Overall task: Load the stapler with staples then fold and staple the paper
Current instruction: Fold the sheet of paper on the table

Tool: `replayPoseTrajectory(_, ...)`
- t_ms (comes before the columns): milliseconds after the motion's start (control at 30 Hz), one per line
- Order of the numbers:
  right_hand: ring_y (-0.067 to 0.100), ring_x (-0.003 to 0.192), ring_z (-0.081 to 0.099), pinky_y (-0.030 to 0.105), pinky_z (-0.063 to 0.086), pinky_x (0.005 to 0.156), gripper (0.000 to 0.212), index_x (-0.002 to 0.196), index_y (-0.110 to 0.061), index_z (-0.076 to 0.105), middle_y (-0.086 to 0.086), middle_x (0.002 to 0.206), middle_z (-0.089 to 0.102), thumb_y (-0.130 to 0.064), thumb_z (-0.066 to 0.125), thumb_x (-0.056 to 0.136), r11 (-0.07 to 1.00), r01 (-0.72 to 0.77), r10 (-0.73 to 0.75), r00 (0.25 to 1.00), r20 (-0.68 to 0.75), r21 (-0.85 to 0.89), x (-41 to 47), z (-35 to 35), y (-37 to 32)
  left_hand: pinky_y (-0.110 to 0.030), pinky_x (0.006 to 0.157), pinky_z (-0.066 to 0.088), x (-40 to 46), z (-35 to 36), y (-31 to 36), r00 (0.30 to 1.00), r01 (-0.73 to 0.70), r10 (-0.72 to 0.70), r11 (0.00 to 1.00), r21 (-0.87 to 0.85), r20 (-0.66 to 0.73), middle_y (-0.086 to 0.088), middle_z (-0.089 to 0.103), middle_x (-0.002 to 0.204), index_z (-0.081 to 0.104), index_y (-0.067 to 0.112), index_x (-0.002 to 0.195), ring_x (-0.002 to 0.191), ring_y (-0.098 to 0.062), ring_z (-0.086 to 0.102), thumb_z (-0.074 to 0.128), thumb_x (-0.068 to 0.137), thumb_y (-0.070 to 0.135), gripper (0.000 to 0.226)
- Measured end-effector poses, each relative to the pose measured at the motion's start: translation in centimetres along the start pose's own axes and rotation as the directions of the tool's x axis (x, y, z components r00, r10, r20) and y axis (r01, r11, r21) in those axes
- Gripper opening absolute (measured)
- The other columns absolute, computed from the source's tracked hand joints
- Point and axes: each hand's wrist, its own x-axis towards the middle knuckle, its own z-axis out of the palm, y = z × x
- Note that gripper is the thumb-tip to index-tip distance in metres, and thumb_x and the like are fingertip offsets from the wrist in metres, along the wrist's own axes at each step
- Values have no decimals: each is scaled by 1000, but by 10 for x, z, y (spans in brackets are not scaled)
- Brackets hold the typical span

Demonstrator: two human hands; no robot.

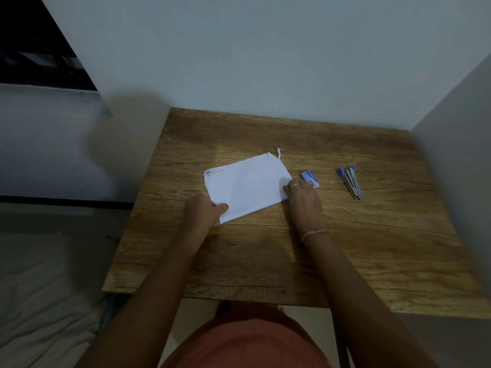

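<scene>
- While the paper (245,185) lies flat on the wooden surface (345,248), folded to judge by its doubled look and the torn tab at its far corner, both hands are on it: the left hand (206,212) pinches the near left corner, thumb on top, and the right hand (301,196) presses its fingers down on the right edge.
- The stapler (351,181) lies on its side, well to the right of the sheet and touched by neither hand; whether it holds staples cannot be told from this view.
- The small blue staple box (310,179) sits just beside the right hand's knuckles, close enough that a careless sweep along the crease could knock it away or spill it.
- Since the sheet sits at an angle to the surface's edge, the layers could slide out of line if one hand lifts before the other has the paper pinned, and the staple would then fix a crooked fold.
- Reaching for the stapler means freeing the right hand; the left hand's corner pinch alone may let the free side spring open.
- If the stapler turns out to be empty or poorly loaded, pressing it would only dent the paper.
- The dim light makes the edges hard to judge, so a staple could land too near the margin and tear out.
</scene>
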Motion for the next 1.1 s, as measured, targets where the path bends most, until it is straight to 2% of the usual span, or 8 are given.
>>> replayPoseTrajectory(167,21,100,53,32,45,84,27,121,-18,59,6,107,63,-19,51,95,944,140,-113,988,106,-300,-12,-1,-5,-21,54,48,-2,-2,-2,1000,-9,10,1000,-21,16,-9,71,72,68,1,81,60,-17,69,72,83,31,31)
replayPoseTrajectory(233,22,101,54,32,47,82,27,120,-18,60,7,108,62,-27,49,98,966,66,-46,995,86,-249,-17,-4,-11,-24,59,51,-3,-2,-2,1000,-19,19,999,-33,20,-11,71,73,69,0,80,62,-19,70,71,84,31,31)
replayPoseTrajectory(333,28,112,53,38,47,88,45,129,-10,53,12,121,60,-42,39,99,988,-92,104,991,90,-126,-21,-7,-21,-29,69,55,-4,-2,-3,999,-29,30,999,-43,22,-11,71,74,69,0,82,64,-20,70,71,84,30,30)
replayPoseTrajectory(533,33,128,41,53,36,98,80,138,-5,39,15,138,50,-68,33,88,964,-222,242,962,129,-148,-34,-12,-38,-34,74,59,-7,-2,-4,998,-64,65,996,-54,11,-12,71,70,69,-1,79,61,-20,70,71,85,29,31)
replayPoseTrajectory(700,34,139,25,68,19,104,107,146,-1,22,19,152,30,-82,28,78,956,-263,283,943,176,-127,-43,-9,-53,-27,61,51,-9,-1,-7,995,-100,100,994,47,-3,-10,69,66,70,3,75,57,-19,66,68,86,34,34)
replayPoseTrajectory(933,37,146,7,76,7,101,136,150,-2,-1,21,158,9,-99,23,57,954,-290,299,918,259,-76,-43,-3,-61,-21,47,34,-8,5,-18,975,-202,211,973,112,-76,0,59,55,62,12,59,49,-12,56,68,85,39,38)
replayPoseTrajectory(1033,36,146,2,77,6,100,144,149,-3,-6,21,159,2,-102,22,49,947,-319,319,905,282,-49,-45,0,-65,-19,52,34,-12,9,-22,953,-236,251,966,106,-172,1,59,86,62,11,73,64,-6,52,71,81,41,33)
replayPoseTrajectory(1100,36,146,1,77,6,99,145,149,-3,-5,21,159,1,-103,21,47,943,-329,327,903,278,-40,-45,2,-66,-23,71,41,-14,13,-27,936,-278,295,954,111,-194,-5,52,113,62,14,95,90,-12,52,71,79,45,36)
